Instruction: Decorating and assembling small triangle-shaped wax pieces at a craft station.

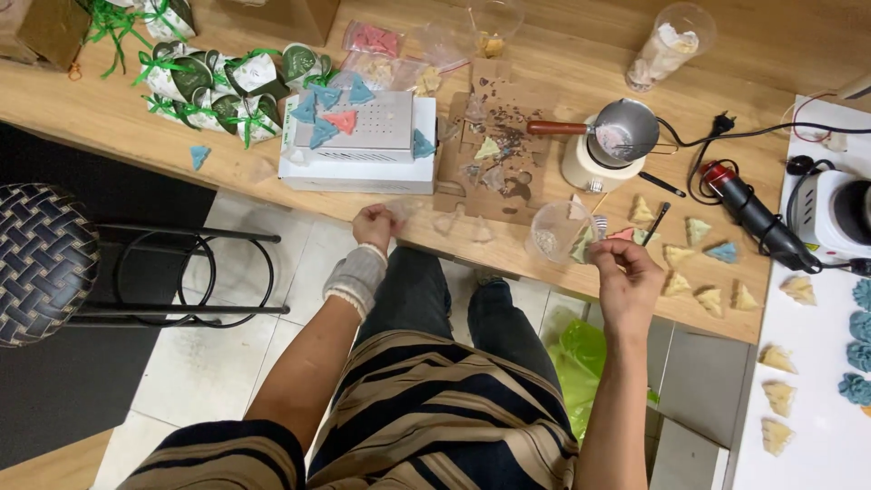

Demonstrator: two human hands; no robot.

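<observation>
My left hand (374, 226), with a grey wrist wrap below it, is closed around a small clear triangular mould (404, 210) at the table's near edge. My right hand (628, 277) pinches something small beside a clear plastic cup (555, 231) holding small coloured pieces; what the fingers hold is too small to tell. Several cream, teal and pink pyramid-shaped pieces (694, 231) lie on the wooden table (109, 113) just beyond my right hand. More clear moulds (463, 227) rest between my hands.
A white box-shaped appliance (363, 145) carries blue and pink pieces. A stained cardboard sheet (494, 150), a small melting pot with ladle (617, 136), a heat gun (753, 213), green-ribboned packets (218, 86), a woven stool (41, 263) and a white board (817, 381) with more pieces surround me.
</observation>
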